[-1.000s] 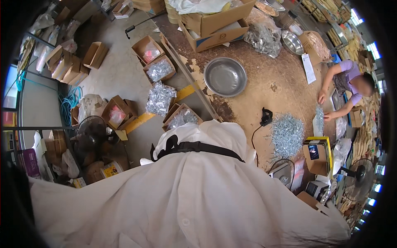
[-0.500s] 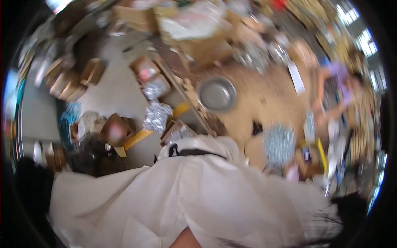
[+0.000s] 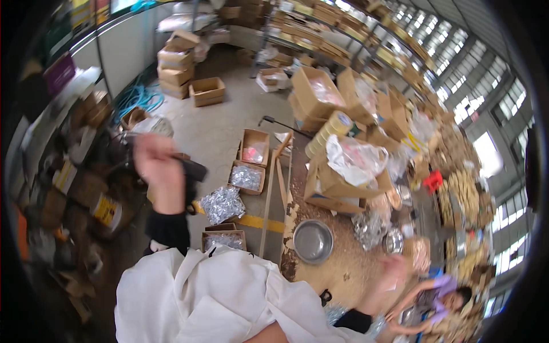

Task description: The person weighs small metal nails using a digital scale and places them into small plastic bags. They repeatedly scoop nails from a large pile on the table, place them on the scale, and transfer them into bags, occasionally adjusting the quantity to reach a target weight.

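Head view: the left hand [image 3: 155,166], raised and blurred, has its grip closed around a dark handle-like object [image 3: 193,169] above the concrete floor [image 3: 217,128]. The right hand [image 3: 394,268], blurred, hovers over the wooden bench [image 3: 349,268] near a round steel bowl [image 3: 313,241]; its grip cannot be told.

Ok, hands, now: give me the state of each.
Left hand: raised, motion-blurred, against a dark object; grip cannot be told.
Right hand: blurred over the table; open or closed cannot be told.

Wooden table [image 3: 343,268], steel bowl [image 3: 313,241]; cartons [image 3: 343,183]
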{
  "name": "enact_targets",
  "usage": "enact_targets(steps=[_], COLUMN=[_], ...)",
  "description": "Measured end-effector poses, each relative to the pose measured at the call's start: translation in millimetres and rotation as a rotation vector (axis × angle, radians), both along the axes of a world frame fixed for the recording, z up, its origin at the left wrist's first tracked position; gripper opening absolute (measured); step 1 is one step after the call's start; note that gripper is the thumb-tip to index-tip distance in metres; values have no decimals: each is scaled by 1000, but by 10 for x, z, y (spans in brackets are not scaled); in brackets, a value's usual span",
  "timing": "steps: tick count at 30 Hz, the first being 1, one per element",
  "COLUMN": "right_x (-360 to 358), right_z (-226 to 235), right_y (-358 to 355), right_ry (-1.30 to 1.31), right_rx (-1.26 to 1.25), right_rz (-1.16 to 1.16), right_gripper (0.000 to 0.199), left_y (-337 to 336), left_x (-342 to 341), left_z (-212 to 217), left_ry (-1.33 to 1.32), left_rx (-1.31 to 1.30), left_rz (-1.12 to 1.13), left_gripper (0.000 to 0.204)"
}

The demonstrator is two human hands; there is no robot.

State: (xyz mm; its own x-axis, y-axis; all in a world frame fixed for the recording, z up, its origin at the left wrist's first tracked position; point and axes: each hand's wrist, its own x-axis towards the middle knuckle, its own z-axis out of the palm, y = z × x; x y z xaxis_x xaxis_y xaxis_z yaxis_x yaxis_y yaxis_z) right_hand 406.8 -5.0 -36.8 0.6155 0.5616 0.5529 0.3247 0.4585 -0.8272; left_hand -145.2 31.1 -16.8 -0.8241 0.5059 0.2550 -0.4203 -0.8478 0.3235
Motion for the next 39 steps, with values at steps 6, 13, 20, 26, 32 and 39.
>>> enact_targets(steps=[6, 13, 20, 26, 32, 39], right_x=[-1740, -2326, -1886, -1935, -2221, -1757], right_z=[-1268, -1048, -901, -753, -2316, -2749], right_y=[82, 152, 165, 112, 210, 841], right_ry=[297, 789, 403, -416, -230, 600], right_rx=[-829, -633, -619, -424, -730, -1002], right_rz=[1278, 1806, 1441, 1249, 1218, 1107], right_gripper=[68, 74, 15, 6, 8, 13], left_y=[223, -63, -483, -544, -827, -309], left_x=[1245, 1309, 1484, 1573, 1125, 1906], left_z=[-819, -458, -838, -1937, -4137, -1278], left_ry=[-416, -398, 249, -276, -538, 633], left_rx=[-72, 145, -57, -457, 23, -846], left_rz=[-794, -1118, -1076, -1033, -2097, -1882], left_gripper=[30, 35, 38, 86, 95, 70])
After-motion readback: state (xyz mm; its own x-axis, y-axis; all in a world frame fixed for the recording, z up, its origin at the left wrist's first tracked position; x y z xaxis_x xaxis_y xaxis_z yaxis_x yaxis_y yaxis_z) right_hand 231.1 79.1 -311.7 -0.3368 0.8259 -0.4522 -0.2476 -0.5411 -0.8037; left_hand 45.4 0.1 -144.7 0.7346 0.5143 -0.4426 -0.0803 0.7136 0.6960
